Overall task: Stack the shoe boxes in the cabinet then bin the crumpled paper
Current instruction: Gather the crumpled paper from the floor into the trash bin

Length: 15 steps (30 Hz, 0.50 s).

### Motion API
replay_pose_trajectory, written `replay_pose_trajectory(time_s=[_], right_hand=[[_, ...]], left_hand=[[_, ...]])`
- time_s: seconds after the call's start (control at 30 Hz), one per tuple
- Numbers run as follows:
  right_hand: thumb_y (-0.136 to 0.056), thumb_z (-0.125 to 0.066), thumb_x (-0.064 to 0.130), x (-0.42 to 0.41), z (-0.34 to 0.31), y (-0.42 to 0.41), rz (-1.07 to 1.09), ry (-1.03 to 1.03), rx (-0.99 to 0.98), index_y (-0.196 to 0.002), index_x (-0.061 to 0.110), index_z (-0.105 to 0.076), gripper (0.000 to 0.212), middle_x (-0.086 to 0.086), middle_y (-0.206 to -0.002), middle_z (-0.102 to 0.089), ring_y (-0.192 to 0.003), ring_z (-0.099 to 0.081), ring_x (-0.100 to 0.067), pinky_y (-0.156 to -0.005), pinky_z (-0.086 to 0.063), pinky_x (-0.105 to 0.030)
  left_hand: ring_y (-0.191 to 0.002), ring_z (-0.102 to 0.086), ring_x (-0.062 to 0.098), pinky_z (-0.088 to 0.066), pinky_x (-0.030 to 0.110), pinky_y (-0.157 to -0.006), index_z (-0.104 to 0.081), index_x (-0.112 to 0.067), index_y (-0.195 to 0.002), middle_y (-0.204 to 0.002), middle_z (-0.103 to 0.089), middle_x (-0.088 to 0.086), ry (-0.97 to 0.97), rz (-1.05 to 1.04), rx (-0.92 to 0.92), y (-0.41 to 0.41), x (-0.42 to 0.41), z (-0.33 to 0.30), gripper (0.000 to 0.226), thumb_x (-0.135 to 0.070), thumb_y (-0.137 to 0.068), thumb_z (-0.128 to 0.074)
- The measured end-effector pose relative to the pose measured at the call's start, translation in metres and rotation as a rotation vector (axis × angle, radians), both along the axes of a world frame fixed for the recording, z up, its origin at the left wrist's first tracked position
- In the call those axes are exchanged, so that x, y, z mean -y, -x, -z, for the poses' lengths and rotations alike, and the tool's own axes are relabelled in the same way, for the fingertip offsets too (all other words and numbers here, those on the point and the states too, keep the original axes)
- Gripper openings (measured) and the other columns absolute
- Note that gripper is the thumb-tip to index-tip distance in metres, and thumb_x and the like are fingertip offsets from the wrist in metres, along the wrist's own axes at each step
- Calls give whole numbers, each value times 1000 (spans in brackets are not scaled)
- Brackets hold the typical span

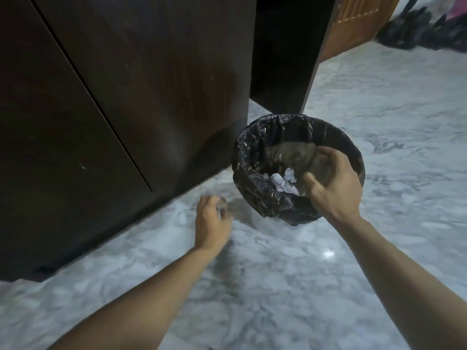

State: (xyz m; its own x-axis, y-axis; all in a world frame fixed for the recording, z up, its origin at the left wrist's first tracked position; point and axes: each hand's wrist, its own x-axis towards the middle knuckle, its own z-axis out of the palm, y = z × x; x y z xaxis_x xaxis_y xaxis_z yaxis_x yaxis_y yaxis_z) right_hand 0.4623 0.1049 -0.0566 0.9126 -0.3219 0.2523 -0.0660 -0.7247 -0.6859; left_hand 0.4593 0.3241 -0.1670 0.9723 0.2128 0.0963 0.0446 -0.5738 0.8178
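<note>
White crumpled paper (pixel 284 183) lies inside the round black-lined bin (pixel 255 157), so binning looks done. Right hand (pixel 333 183) hovers over it, fingers loosely spread, empty; left hand (pixel 212 223) is relaxed, empty. The dark wooden cabinet (pixel 126 97) is shut; boxes unseen.

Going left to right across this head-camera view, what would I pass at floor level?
Cabinet → left hand → bin holding crumpled paper → right hand, which is over the bin → bare marble floor.
</note>
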Motion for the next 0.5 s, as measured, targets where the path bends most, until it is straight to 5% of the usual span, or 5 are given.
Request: replay_pose_trajectory(time_s=[0.13, 0.23, 0.3, 0.4, 0.5], right_hand=[[-72, -52, 42, -5, 4, -5, 26, 94, -6, -123, 20, -57, 56, -4, -127, -62, -107, -62, -29, -95, -47, -48], [-74, -51, 40, -5, 6, -7, 37, 164, -10, -120, 20, -58, 51, -5, -121, -63, -102, -63, -32, -93, -47, -46], [-74, -50, 40, -4, 7, -8, 42, 195, -12, -120, 20, -59, 51, -5, -120, -63, -101, -62, -33, -93, -47, -45], [-76, -49, 43, -3, 10, -10, 43, 234, -8, -118, 18, -59, 50, -7, -120, -62, -99, -62, -35, -92, -45, -42], [-77, -48, 44, -1, 14, -12, 39, 273, 0, -118, 17, -59, 50, -7, -120, -62, -97, -62, -34, -92, -42, -40]], left_hand=[[-118, -52, 27, -43, 26, -97, -62, -11, -116, -124, -51, 8, -233, 276, -237, 25, -4, 58, 31, -3, -87, -58], [-139, -27, 22, -26, 23, -110, -45, -17, -141, -148, -33, 6, -437, 454, -331, 33, 0, 75, 49, -6, -93, -49], [-141, -23, 23, -22, 22, -111, -45, -16, -140, -151, -28, 6, -551, 539, -334, 33, -1, 83, 49, -4, -93, -45], [-120, -49, 27, -32, 14, -87, -65, -9, -109, -123, -54, 9, -515, 579, -249, 27, -9, 84, 33, 5, -82, -50], [-81, -63, 27, -46, 24, -71, -70, -5, -83, -88, -62, 8, -222, 274, 6, 15, -12, 69, 26, 15, -73, -58]])
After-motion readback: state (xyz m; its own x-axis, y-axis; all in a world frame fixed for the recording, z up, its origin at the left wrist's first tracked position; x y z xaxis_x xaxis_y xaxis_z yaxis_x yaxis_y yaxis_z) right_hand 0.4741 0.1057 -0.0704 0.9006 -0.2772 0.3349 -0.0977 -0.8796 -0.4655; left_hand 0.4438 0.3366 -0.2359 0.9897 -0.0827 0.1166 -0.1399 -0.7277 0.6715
